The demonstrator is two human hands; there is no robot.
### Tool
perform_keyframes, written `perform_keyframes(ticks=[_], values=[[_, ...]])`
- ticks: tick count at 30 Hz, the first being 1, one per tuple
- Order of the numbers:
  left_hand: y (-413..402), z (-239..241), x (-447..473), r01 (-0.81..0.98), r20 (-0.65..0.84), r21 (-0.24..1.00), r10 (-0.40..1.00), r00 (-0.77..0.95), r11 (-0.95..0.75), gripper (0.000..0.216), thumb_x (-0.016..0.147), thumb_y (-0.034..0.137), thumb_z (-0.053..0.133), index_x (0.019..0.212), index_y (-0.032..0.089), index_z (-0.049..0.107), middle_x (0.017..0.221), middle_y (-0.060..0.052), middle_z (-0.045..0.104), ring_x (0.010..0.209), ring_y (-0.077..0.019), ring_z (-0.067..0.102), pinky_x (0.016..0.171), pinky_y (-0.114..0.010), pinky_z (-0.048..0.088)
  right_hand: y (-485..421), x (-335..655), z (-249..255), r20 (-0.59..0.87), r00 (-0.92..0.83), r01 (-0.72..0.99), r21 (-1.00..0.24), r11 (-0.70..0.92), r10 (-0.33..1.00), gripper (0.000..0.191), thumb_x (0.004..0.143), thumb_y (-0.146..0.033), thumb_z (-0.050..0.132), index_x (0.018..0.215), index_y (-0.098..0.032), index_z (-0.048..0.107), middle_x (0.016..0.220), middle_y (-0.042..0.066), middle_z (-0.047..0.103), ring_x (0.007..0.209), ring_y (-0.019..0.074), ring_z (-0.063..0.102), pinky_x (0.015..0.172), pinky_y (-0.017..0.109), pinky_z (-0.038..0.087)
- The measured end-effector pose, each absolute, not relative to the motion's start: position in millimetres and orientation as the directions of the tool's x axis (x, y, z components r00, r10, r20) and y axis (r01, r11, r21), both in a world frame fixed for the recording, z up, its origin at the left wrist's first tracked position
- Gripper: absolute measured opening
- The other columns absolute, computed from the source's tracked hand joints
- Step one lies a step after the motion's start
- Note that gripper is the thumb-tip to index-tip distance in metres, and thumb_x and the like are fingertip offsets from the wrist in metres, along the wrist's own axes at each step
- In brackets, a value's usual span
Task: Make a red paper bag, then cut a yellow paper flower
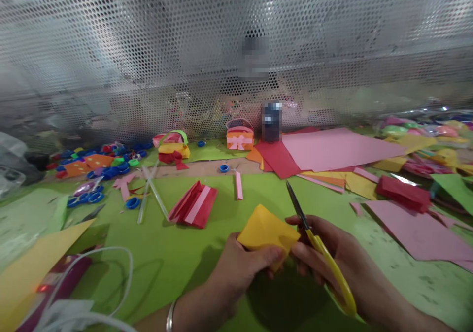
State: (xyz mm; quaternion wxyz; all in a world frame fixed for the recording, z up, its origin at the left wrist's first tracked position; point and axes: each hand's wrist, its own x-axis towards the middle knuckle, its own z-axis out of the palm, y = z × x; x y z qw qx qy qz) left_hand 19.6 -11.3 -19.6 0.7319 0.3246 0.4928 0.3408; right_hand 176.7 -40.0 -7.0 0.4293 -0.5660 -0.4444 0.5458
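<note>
My left hand [240,268] pinches a folded yellow paper piece [266,229] low in the middle of the view, thumb on top. My right hand [332,258] grips yellow-handled scissors [318,246]; their blades are shut and point up and away, just right of the paper. Both hands hover over a green sheet [166,253] that covers the table.
A folded red and pink paper [194,205] lies ahead, with small paper baskets [173,150] [240,137] behind it. Pink [332,147], red and yellow sheets spread to the right. Blue bottle caps [107,167] and a white cable [111,268] are on the left. A perforated metal screen [236,51] stands behind.
</note>
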Motion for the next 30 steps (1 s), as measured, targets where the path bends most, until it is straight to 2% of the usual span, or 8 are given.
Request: perform_keyframes(ticks=[2,5,9,12,15,17,21,30], values=[[-8,-19,19,-0.309,-0.512,0.775,0.834,0.206,0.552,0.022,0.056,0.021,0.081,0.07,0.01,0.067,0.059,0.0,0.062,0.047,-0.0055,0.049,0.042,-0.015,0.037,-45,177,-10,-0.16,-0.006,-0.011,-0.987,-0.16,0.987,0.051,0.074,-0.055,0.061,0.112,-0.022,0.055,0.074,0.002,0.059,0.062,0.0152,0.057,0.049,0.024,0.044],[-3,-15,19,-0.518,-0.596,0.648,0.795,0.111,0.558,0.011,0.064,0.014,0.076,0.068,0.011,0.067,0.062,0.001,0.062,0.047,-0.003,0.049,0.041,-0.012,0.038,-53,179,-17,-0.106,0.003,0.007,-0.994,-0.106,0.994,0.048,0.078,-0.056,0.057,0.114,-0.024,0.055,0.084,0.005,0.061,0.075,0.0184,0.059,0.063,0.028,0.049],[-1,-8,20,-0.648,-0.701,0.492,0.706,0.101,0.581,0.005,0.075,0.007,0.066,0.07,0.008,0.066,0.067,-0.002,0.064,0.052,-0.0042,0.056,0.042,-0.01,0.042,-55,180,-18,-0.038,-0.063,0.205,-0.979,-0.024,0.997,0.044,0.085,-0.053,0.047,0.117,-0.022,0.053,0.071,0.0,0.055,0.056,0.0139,0.052,0.05,0.026,0.044],[-5,-7,23,-0.668,-0.715,0.449,0.687,0.129,0.593,0.006,0.077,0.008,0.064,0.071,0.008,0.066,0.069,-0.004,0.066,0.053,-0.0048,0.058,0.046,-0.011,0.046,-52,178,-10,0.043,-0.077,0.368,-0.927,0.068,0.996,0.034,0.085,-0.05,0.046,0.1,-0.023,0.059,0.062,-0.001,0.052,0.052,0.015,0.052,0.048,0.026,0.044],[-9,-6,25,-0.649,-0.734,0.417,0.657,0.173,0.637,0.008,0.078,0.012,0.065,0.072,0.008,0.065,0.068,-0.004,0.066,0.048,-0.0038,0.056,0.046,-0.011,0.046,-50,177,1,0.1,-0.136,0.49,-0.858,0.155,0.986,0.019,0.083,-0.041,0.05,0.087,-0.024,0.059,0.064,0.001,0.061,0.061,0.0196,0.062,0.053,0.027,0.05],[-12,-5,26,-0.628,-0.758,0.383,0.619,0.205,0.677,0.011,0.078,0.016,0.065,0.07,0.009,0.064,0.062,-0.002,0.064,0.045,-0.0037,0.053,0.045,-0.012,0.044,-49,177,6,0.119,-0.218,0.56,-0.798,0.224,0.969,0.015,0.084,-0.032,0.05,0.092,-0.024,0.059,0.075,0.003,0.069,0.067,0.0202,0.067,0.056,0.026,0.054],[-16,-2,29,-0.567,-0.809,0.322,0.532,0.252,0.758,0.018,0.08,0.024,0.064,0.068,0.011,0.063,0.049,0.002,0.054,0.042,-0.0057,0.05,0.046,-0.016,0.043,-49,177,5,0.143,-0.332,0.637,-0.695,0.333,0.932,0.027,0.084,-0.024,0.049,0.11,-0.02,0.056,0.093,0.006,0.072,0.072,0.0183,0.069,0.06,0.022,0.055],[-18,-5,31,-0.571,-0.794,0.378,0.573,0.206,0.729,0.011,0.077,0.021,0.066,0.074,0.012,0.063,0.056,0.002,0.057,0.048,-0.0065,0.049,0.052,-0.018,0.041,-48,176,-1,0.022,-0.35,0.596,-0.766,0.241,0.936,0.017,0.086,-0.03,0.047,0.098,-0.019,0.054,0.083,0.007,0.07,0.069,0.0184,0.067,0.061,0.024,0.053]])
